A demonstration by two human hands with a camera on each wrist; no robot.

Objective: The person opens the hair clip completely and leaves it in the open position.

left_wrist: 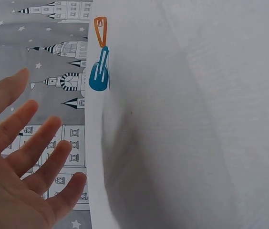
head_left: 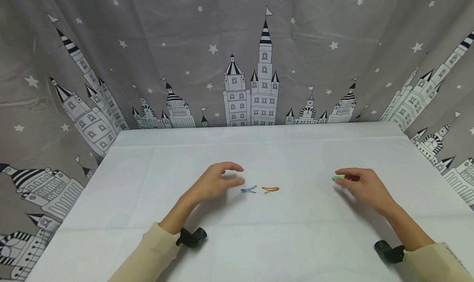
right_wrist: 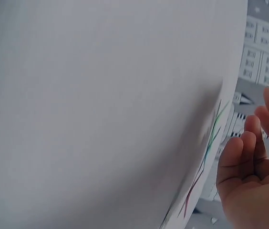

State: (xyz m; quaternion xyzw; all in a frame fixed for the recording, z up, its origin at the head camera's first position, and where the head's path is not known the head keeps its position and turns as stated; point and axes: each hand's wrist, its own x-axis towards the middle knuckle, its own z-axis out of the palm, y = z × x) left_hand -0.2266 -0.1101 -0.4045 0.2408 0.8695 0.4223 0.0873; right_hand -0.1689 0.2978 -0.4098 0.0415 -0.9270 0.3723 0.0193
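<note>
Just beyond the left hand [head_left: 214, 182], whose thumb and fingers stand apart, lies a blue clip [left_wrist: 99, 82], then an orange clip [head_left: 272, 188]. At the fingertips of the right hand [head_left: 364, 186] is a green clip [head_left: 338, 177]; whether they pinch it cannot be determined.

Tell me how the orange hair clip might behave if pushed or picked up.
The orange hair clip looks thin and small, so probably light. Its flattish shape suggests sliding rather than rolling on the white table. It stands parted at one end, so it may snap shut if pinched.
</note>
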